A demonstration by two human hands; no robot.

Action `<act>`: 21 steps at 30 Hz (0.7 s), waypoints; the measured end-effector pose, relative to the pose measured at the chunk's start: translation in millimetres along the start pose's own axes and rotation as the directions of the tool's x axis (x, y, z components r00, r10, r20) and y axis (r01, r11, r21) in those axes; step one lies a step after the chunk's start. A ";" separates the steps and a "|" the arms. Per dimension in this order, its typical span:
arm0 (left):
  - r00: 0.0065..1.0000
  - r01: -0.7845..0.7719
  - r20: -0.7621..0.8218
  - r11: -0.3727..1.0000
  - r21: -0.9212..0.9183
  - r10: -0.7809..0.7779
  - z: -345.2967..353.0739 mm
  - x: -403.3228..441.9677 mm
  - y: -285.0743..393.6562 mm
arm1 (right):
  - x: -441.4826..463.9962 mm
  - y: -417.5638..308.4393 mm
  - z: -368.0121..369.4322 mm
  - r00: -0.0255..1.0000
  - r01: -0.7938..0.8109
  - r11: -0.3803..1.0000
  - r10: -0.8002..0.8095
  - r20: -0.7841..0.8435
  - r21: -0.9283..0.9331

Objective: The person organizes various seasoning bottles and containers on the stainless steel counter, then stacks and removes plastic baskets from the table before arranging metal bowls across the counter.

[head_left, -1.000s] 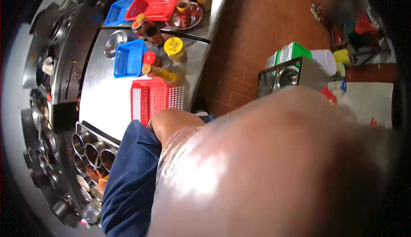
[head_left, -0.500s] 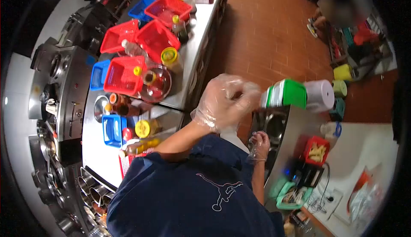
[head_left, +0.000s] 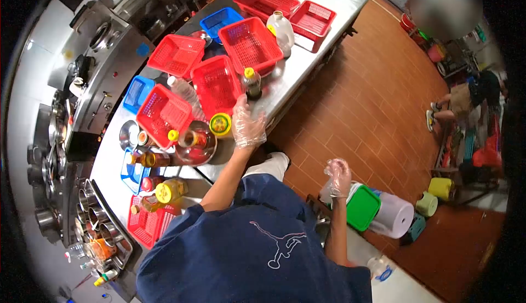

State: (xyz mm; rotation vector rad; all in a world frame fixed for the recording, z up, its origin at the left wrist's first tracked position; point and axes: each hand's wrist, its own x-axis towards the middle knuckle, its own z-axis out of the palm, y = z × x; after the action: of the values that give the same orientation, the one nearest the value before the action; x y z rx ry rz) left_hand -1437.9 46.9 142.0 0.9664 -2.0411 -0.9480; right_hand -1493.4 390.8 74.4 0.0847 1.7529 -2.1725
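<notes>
My left hand (head_left: 249,126), fingers extended, sits by the bottle (head_left: 252,87); sideways brush could topple it; right hand's (head_left: 338,178) fingers: can't tell.

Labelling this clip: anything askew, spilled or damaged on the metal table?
No spill or damage that I can make out. Only the red baskets look untidy, set at mismatched angles near the left hand.
</notes>
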 end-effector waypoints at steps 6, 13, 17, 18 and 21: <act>0.979 -0.014 -0.195 0.977 0.211 0.056 59.7 66.4 -7.6 | 100.8 -35.9 59.5 0.999 -0.045 0.992 0.048 0.022 -0.116; 0.975 0.075 -0.216 0.991 0.111 -0.049 79.4 87.6 -15.7 | 223.0 -66.7 117.9 0.927 0.032 0.995 0.004 0.376 -0.090; 0.968 0.107 -0.236 0.993 0.055 -0.091 85.7 78.5 -19.9 | 299.5 -106.2 177.3 0.874 0.072 0.984 0.016 0.486 -0.162; 0.967 0.087 -0.244 0.996 0.022 -0.079 88.4 77.0 -20.0 | 327.7 -106.1 188.8 0.850 0.128 0.975 -0.012 0.526 -0.184; 0.961 0.038 -0.275 0.998 0.053 -0.022 92.1 68.6 -12.5 | 414.5 -100.3 229.0 0.755 0.404 0.858 -0.117 0.645 -0.318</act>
State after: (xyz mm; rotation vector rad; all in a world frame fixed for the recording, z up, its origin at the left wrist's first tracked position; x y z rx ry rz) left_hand -1541.5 13.7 103.2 1.0976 -1.8325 -0.7283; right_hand -1873.9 94.2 114.0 -0.9382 1.8593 -1.6103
